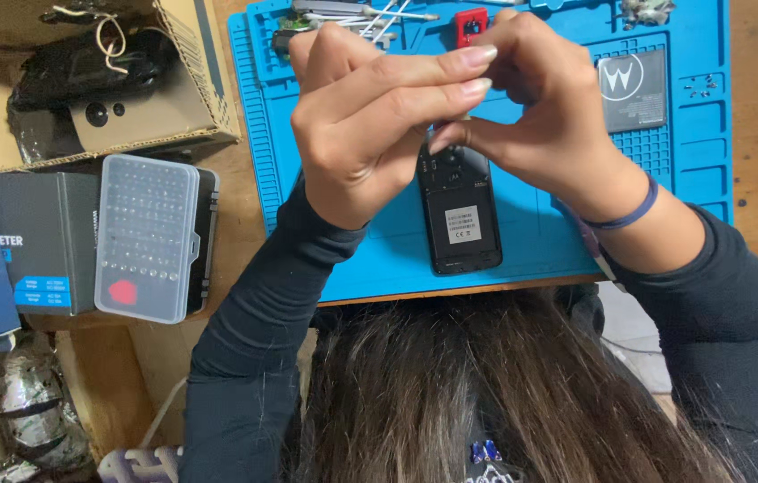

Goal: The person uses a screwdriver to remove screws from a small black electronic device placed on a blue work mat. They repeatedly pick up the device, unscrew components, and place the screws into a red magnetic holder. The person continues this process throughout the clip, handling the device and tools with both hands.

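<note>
Hands | my left hand (357,134) and right hand (540,107) pinch together, perhaps on some tiny hidden part | opened phone (459,215) below on blue mat (522,250) | grip steady, low.

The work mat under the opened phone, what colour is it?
Bright blue; the work mat shows clearly in the head view.

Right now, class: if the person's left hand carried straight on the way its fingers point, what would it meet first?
The left hand points its fingers rightward, and they already touch the right hand above the opened black phone on the blue silicone work mat. So the right hand comes first, though depth is unclear.
</note>
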